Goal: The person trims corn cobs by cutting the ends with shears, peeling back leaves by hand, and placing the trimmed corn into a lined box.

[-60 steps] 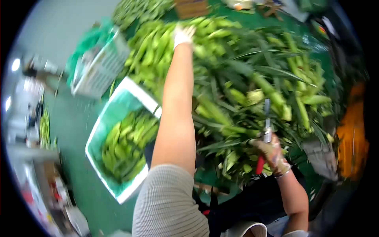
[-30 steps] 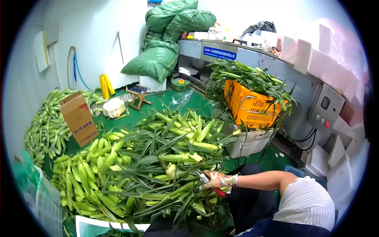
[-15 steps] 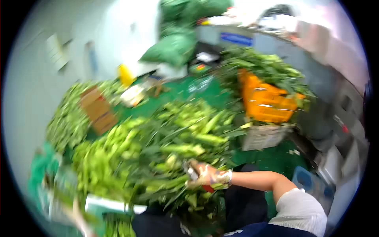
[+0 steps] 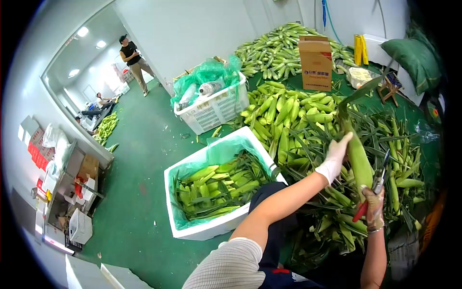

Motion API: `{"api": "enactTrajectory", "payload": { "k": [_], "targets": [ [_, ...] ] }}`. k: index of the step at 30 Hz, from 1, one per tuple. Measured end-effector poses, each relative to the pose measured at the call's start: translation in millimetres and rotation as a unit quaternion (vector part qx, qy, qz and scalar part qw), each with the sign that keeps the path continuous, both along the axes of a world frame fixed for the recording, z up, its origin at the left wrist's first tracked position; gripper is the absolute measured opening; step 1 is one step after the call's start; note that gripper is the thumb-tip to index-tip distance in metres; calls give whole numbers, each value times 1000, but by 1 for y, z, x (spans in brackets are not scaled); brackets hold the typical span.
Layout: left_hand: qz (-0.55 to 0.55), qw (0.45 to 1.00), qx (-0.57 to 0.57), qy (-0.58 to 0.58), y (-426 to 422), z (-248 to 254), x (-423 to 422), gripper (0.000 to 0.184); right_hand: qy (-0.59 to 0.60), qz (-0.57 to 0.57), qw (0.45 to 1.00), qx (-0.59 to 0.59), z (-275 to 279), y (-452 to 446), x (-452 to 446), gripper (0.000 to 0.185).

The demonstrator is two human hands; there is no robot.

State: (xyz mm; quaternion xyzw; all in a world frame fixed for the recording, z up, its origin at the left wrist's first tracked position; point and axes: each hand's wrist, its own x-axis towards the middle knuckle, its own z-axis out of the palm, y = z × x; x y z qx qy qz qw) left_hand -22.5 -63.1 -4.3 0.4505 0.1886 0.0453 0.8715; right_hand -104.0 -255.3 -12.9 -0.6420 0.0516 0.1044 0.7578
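Note:
My left hand (image 4: 336, 156), in a white glove, is closed round the upper part of a green corn ear (image 4: 358, 161) with a long leaf at its top. My right hand (image 4: 374, 208), in a stained glove, is wrapped round red-handled pruning shears (image 4: 378, 184), beside the lower end of that ear. The blades of the shears point up, right of the ear. Under and around both hands lie loose leaves and stalks. A pile of corn ears (image 4: 284, 113) lies behind, and more ears fill a white foam box (image 4: 171, 204) lined with green film.
A white basket (image 4: 211, 115) with green netting stands behind the foam box. A cardboard box (image 4: 315, 65) stands by a far corn heap (image 4: 276, 48). A person (image 4: 135, 62) stands at the far doorway. A shelf (image 4: 72, 183) is at the left, a green sack (image 4: 411, 62) at the right.
The view has swung left. My left hand, blurred at the lower left before, now grips a corn ear over the leaves. My right hand still holds the shears, now next to the ear.

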Motion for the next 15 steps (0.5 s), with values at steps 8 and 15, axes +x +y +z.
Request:
{"api": "enactTrajectory", "payload": {
  "k": [8,15],
  "targets": [
    [12,998,28,-60,45,-11,15,74,42,135,968,206,-25,-12,-11,35],
    [-175,984,14,36,68,-34,15,41,14,32,950,310,-13,-18,9,47]
  ]
}}
